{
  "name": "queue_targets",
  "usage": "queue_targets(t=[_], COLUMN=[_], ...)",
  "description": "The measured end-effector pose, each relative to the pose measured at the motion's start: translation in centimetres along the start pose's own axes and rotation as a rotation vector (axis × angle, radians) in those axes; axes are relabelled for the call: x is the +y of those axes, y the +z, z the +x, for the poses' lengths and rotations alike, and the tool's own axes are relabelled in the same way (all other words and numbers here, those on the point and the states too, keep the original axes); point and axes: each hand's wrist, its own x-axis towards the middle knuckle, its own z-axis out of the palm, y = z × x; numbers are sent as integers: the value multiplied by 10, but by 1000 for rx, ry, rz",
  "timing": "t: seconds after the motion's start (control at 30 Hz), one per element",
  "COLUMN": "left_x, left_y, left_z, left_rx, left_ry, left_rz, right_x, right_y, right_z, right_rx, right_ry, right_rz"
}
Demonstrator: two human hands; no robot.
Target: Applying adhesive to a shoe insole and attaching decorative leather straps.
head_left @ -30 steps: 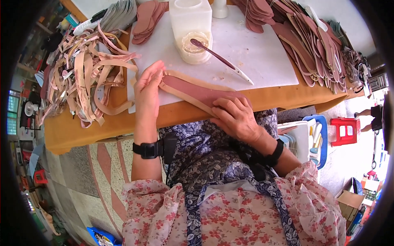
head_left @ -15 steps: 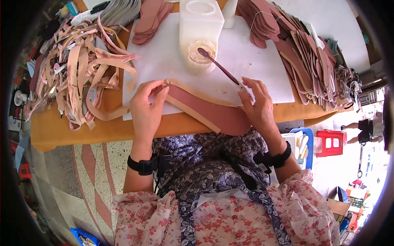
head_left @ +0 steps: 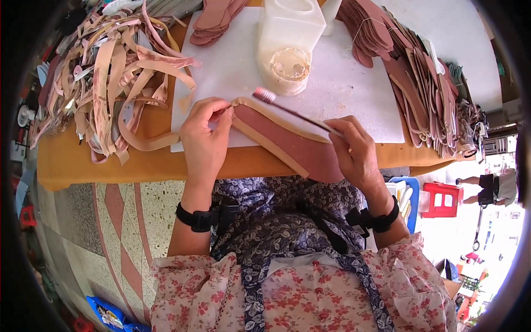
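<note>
- Pinching the far tip of the long reddish-brown leather piece with a tan edge strip (head_left: pixel 287 145), your left hand (head_left: pixel 206 139) has thumb and fingers closed together on that end, at the near edge of the white cutting board (head_left: pixel 365 88).
- Your right hand (head_left: pixel 357 152) is clamped around the handle of the slim dark-handled brush with pale bristles (head_left: pixel 293 110); its bristle end points far and left, just beside the open pale plastic glue jug (head_left: pixel 289 47).
- The leather piece runs from the board's near-left part down to the right and overhangs the near edge of the orange-brown table (head_left: pixel 99 166) toward your lap.
- Judge it light, thin and floppy: it will sag wherever you leave it unsupported, so keep it flat on the board and hold it by the ends, clear of the tan strip.
- The strip's edge may be tacky with glue; grip it on the bare reddish face.
- The tangled heap of tan and pink strips (head_left: pixel 105 83) lies far left; the stacked brown cut pieces (head_left: pixel 420 83) fan along the right.
</note>
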Motion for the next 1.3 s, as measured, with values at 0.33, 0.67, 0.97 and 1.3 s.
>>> queue_targets(t=[0.33,0.67,0.97,1.3], left_x=[1,7,6,6], left_y=[-3,-2,1,2], left_z=[-2,-2,-3,-3], left_rx=[-30,-51,-90,-79], left_ry=[8,107,56,52], left_rz=[60,177,113,140], right_x=[-13,-18,-23,-29], right_y=[9,17,19,22], right_z=[1,3,6,6], right_rx=[-165,-148,-183,-171], right_ry=[27,32,78,60], right_rz=[7,-13,-39,-99])
